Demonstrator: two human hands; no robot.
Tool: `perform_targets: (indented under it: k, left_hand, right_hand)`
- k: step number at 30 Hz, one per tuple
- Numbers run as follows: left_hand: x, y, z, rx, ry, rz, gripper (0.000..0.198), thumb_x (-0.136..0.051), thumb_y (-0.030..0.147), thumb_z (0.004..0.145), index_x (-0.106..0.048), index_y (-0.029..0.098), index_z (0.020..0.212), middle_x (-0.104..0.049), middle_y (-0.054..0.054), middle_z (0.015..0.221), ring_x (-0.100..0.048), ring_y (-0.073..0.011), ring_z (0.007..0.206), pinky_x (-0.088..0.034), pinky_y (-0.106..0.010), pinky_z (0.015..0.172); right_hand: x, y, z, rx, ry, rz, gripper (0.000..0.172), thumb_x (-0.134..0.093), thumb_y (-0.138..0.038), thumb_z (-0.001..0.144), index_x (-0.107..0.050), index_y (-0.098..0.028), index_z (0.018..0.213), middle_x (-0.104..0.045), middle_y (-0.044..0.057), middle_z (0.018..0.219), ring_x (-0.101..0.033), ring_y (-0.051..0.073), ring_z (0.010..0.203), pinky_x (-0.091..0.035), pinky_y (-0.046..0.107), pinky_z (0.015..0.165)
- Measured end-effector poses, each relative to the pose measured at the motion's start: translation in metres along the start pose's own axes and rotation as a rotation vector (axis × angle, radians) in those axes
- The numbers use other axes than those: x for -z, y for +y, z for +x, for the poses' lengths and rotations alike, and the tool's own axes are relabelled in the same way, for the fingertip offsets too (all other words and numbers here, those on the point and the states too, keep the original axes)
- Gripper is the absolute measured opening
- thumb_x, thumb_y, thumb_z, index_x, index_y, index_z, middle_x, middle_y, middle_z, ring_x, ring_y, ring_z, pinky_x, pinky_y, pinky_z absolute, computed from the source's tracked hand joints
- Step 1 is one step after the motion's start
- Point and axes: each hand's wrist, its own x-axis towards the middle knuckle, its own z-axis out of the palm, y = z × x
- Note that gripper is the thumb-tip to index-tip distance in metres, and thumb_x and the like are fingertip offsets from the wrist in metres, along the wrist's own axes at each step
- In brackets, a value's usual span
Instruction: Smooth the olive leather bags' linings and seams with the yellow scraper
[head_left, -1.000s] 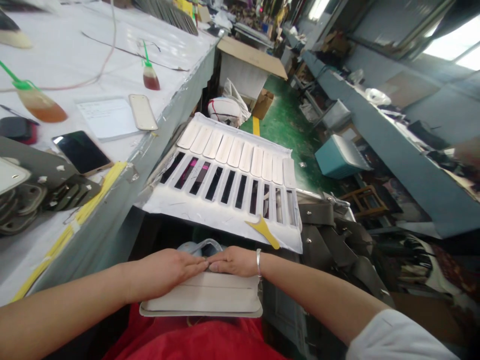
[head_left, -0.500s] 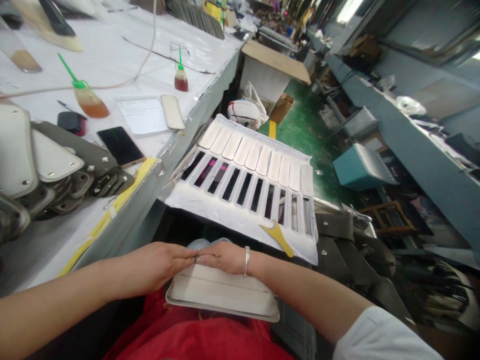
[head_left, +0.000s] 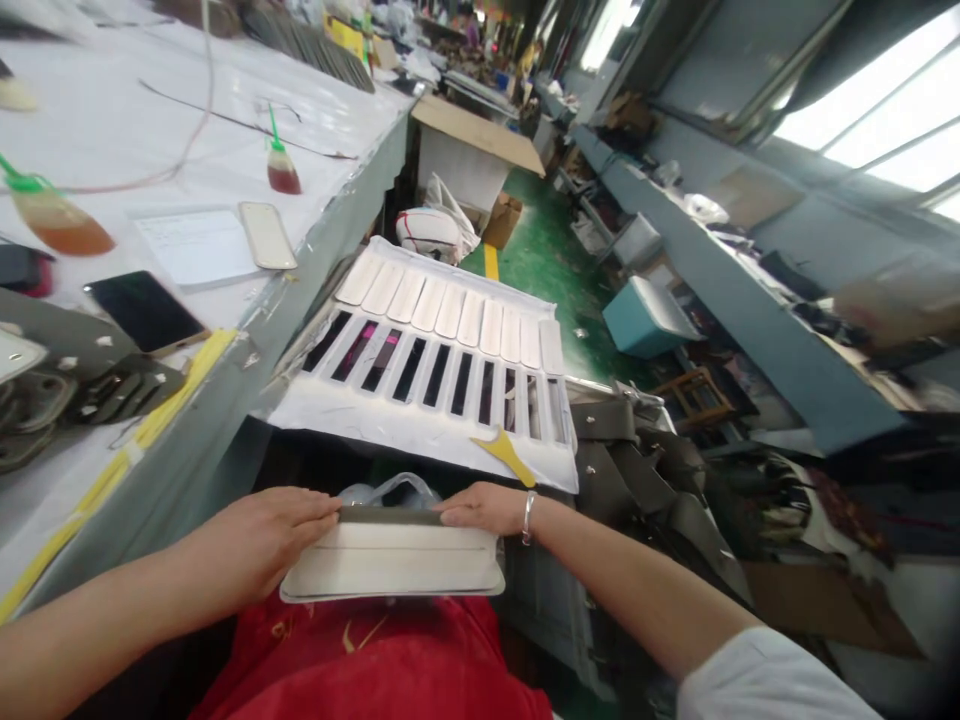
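Observation:
A folded cream panel (head_left: 394, 565), leather-like with rounded corners, lies over my lap on the red apron (head_left: 375, 660). A dark strip runs along its far edge, and a seam-like line crosses it. My left hand (head_left: 281, 535) grips the panel's far left corner, fingers together. At the far right corner my right hand (head_left: 487, 508), with a bracelet on the wrist, is closed on the same edge. The thumbs' undersides are hidden. Just beyond the hands stands a white slotted board (head_left: 345, 410) bearing a row of cream oblong pieces (head_left: 427, 302). A yellow forked tool (head_left: 510, 458) rests on its front edge.
The white-covered table (head_left: 97, 130) at left holds a phone (head_left: 146, 310), a paper pad (head_left: 195, 245), green-tipped bottles (head_left: 283, 170) and grey cut pieces (head_left: 127, 390). Dark pieces (head_left: 652, 470) are heaped at right. A blue bin (head_left: 645, 315) stands on the green floor (head_left: 536, 235).
My hands have slid apart from the middle of the panel's far edge to its two ends. The dark strip now shows between them. The view has turned somewhat to the right.

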Motion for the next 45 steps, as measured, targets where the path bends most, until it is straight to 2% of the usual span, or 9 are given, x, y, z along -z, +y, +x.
perform_targets:
  k: [4,6,8,13,25,31,35,41,45]
  left_hand:
    - [-0.011,0.033,0.007,-0.042,0.139,0.107,0.033,-0.049,0.024,0.08,-0.058,0.023,0.112,-0.061,-0.005,0.116,-0.053,-0.0264,0.108,-0.039,-0.044,0.095]
    - [-0.024,0.061,0.016,-0.038,0.199,0.069,0.035,-0.05,0.031,0.082,-0.053,0.021,0.116,-0.059,-0.006,0.118,-0.053,-0.0239,0.107,-0.039,-0.039,0.094]
    - [-0.036,0.088,0.028,-0.012,0.206,0.005,0.033,-0.051,0.031,0.083,-0.052,0.02,0.114,-0.059,-0.007,0.115,-0.053,-0.0225,0.104,-0.04,-0.037,0.092]
    - [-0.05,0.128,0.056,0.087,0.103,-0.056,0.013,-0.049,0.022,0.083,-0.055,0.019,0.094,-0.061,-0.005,0.096,-0.054,-0.022,0.089,-0.041,-0.037,0.078]
    - [-0.051,0.14,0.064,0.166,0.105,0.032,0.02,-0.038,0.015,0.087,-0.058,0.019,0.085,-0.059,-0.005,0.1,-0.05,-0.0211,0.09,-0.037,-0.036,0.077]
    - [-0.041,0.148,0.074,0.267,0.033,0.087,0.021,-0.039,0.013,0.083,-0.058,0.02,0.082,-0.055,-0.006,0.099,-0.049,-0.0223,0.091,-0.036,-0.037,0.076]
    - [-0.035,0.147,0.076,0.306,0.015,0.123,0.02,-0.039,0.019,0.083,-0.059,0.021,0.081,-0.055,-0.007,0.094,-0.049,-0.025,0.088,-0.036,-0.039,0.073]
    - [-0.032,0.138,0.08,0.298,-0.066,0.084,0.019,-0.039,0.022,0.083,-0.058,0.018,0.08,-0.059,-0.008,0.082,-0.054,-0.0266,0.081,-0.039,-0.04,0.068]
    - [-0.031,0.134,0.083,0.297,-0.062,0.07,0.019,-0.04,0.021,0.081,-0.058,0.017,0.079,-0.061,-0.009,0.082,-0.056,-0.0277,0.081,-0.04,-0.041,0.068]
  right_hand:
    - [-0.018,-0.005,-0.044,0.09,0.477,-0.203,0.034,-0.05,-0.036,0.082,-0.061,-0.019,0.111,-0.059,0.007,0.116,-0.052,0.019,0.109,-0.036,0.032,0.098]
    - [-0.044,-0.006,-0.067,0.134,0.781,-0.26,0.033,-0.052,-0.033,0.082,-0.059,-0.02,0.112,-0.056,0.008,0.119,-0.048,0.018,0.113,-0.034,0.035,0.1]
    - [-0.075,-0.004,-0.083,0.179,0.927,-0.303,0.032,-0.055,-0.032,0.08,-0.059,-0.02,0.109,-0.056,0.008,0.118,-0.047,0.018,0.113,-0.032,0.038,0.101]
    - [-0.129,0.014,-0.087,0.19,1.031,-0.364,0.013,-0.053,-0.026,0.082,-0.063,-0.021,0.088,-0.06,0.006,0.109,-0.048,0.018,0.111,-0.028,0.042,0.104]
    - [-0.145,0.011,-0.071,0.14,1.296,-0.522,0.013,-0.05,-0.016,0.079,-0.06,-0.022,0.074,-0.059,0.004,0.11,-0.045,0.02,0.114,-0.024,0.045,0.104]
    - [-0.151,0.008,-0.063,-0.039,1.355,-0.324,0.005,-0.052,-0.022,0.078,-0.055,-0.02,0.081,-0.049,0.01,0.122,-0.041,0.023,0.117,-0.028,0.045,0.101]
    - [-0.148,0.011,-0.064,-0.291,1.374,0.027,0.032,-0.063,-0.039,0.068,-0.049,-0.018,0.088,-0.057,0.01,0.095,-0.053,0.023,0.089,-0.044,0.037,0.079]
    - [-0.148,0.01,-0.058,-0.362,0.85,0.686,0.049,-0.04,-0.057,0.079,-0.049,-0.017,0.052,-0.045,-0.001,0.042,-0.04,0.009,0.037,-0.029,0.023,0.04]
    - [-0.15,0.0,-0.051,-0.364,0.736,1.043,0.05,-0.043,-0.058,0.078,-0.054,-0.013,0.059,-0.055,0.002,0.048,-0.046,0.008,0.033,-0.026,0.02,0.036]
